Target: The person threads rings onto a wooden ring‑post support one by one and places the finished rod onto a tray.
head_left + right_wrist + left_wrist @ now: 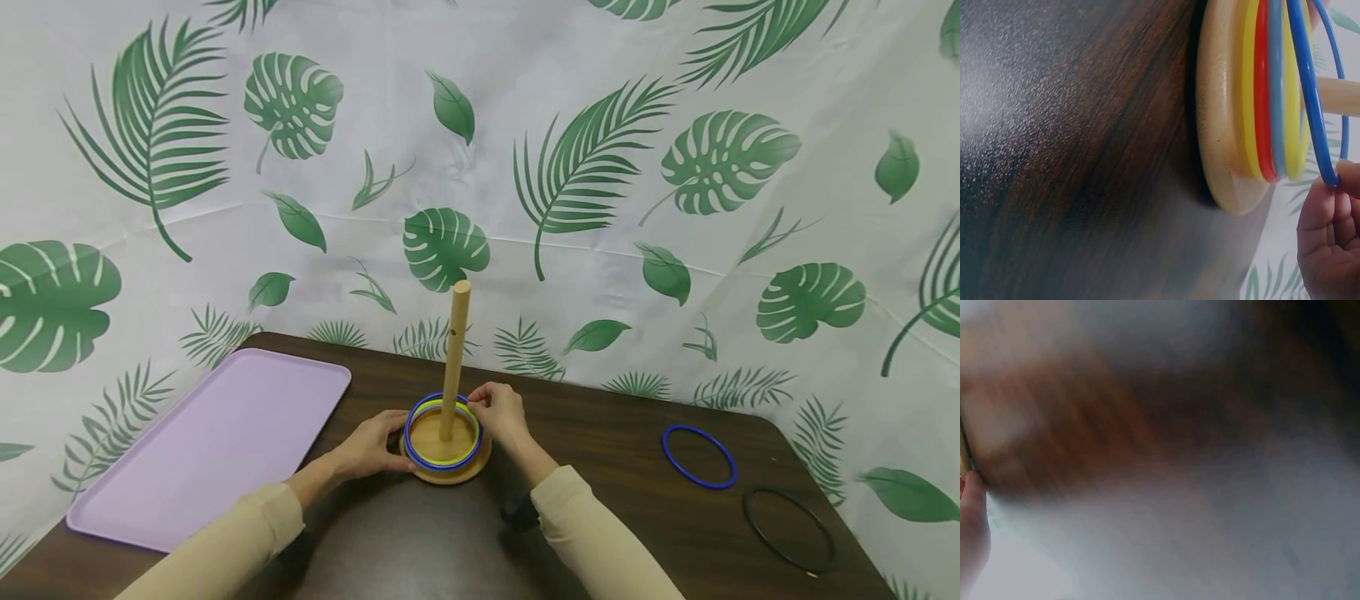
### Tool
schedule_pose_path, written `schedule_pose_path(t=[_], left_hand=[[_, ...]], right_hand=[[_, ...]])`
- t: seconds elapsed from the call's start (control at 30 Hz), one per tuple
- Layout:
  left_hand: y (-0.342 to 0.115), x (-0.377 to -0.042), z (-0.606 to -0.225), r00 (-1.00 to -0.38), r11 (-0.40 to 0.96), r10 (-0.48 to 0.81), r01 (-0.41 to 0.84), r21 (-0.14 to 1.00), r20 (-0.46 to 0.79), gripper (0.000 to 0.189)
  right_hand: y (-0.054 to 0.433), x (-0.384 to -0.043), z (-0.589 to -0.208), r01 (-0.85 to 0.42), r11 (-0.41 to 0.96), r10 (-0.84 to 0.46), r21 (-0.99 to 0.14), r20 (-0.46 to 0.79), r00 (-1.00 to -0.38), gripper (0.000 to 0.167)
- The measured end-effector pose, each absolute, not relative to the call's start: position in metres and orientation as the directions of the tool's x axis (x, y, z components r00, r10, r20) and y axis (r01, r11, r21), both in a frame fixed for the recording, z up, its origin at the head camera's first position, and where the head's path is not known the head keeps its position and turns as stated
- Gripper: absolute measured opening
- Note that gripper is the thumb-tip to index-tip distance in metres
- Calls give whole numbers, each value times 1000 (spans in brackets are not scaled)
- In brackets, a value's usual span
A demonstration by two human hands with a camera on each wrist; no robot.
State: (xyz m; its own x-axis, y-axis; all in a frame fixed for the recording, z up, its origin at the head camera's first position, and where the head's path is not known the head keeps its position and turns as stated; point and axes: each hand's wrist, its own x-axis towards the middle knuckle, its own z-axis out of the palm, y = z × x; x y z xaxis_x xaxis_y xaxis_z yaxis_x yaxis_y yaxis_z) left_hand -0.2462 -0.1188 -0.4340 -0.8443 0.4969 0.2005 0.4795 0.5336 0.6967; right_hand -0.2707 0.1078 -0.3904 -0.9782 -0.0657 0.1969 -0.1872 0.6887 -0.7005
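A round wooden base (450, 479) with an upright wooden peg (456, 358) stands on the table. In the right wrist view, a yellow ring (1250, 94), a red ring (1262, 94), a light blue ring (1276, 94) and another yellow ring (1293, 137) lie stacked around the peg. Above them a dark blue ring (1311, 94) encircles the peg, slightly tilted. My right hand (502, 412) pinches its right side between thumb and fingertips. On the left, my left hand (367, 446) holds the blue ring's side, thumb in front, fingers behind; its exact contact is partly hidden.
A lilac tray (217, 442) lies at the left of the dark table. Off to the right lie a second blue ring (718, 486) and a black ring (745, 504). A leaf-patterned cloth (480, 183) hangs behind the table. Something black (519, 514) shows below the right wrist.
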Motion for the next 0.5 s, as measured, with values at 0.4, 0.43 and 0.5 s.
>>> schedule_pose_path(t=[0.4, 0.43, 0.5], left_hand=[[-119, -246, -434, -843, 542, 495, 488, 684, 209, 76], [-119, -246, -434, -843, 541, 496, 489, 684, 211, 76], [-119, -246, -434, -842, 543, 496, 492, 680, 213, 76]], right_hand=[[109, -273, -398, -157, 680, -44, -716, 174, -984, 4], [109, -273, -399, -153, 679, -42, -718, 171, -984, 4], [109, -274, -400, -142, 677, -32, -722, 163, -986, 4]])
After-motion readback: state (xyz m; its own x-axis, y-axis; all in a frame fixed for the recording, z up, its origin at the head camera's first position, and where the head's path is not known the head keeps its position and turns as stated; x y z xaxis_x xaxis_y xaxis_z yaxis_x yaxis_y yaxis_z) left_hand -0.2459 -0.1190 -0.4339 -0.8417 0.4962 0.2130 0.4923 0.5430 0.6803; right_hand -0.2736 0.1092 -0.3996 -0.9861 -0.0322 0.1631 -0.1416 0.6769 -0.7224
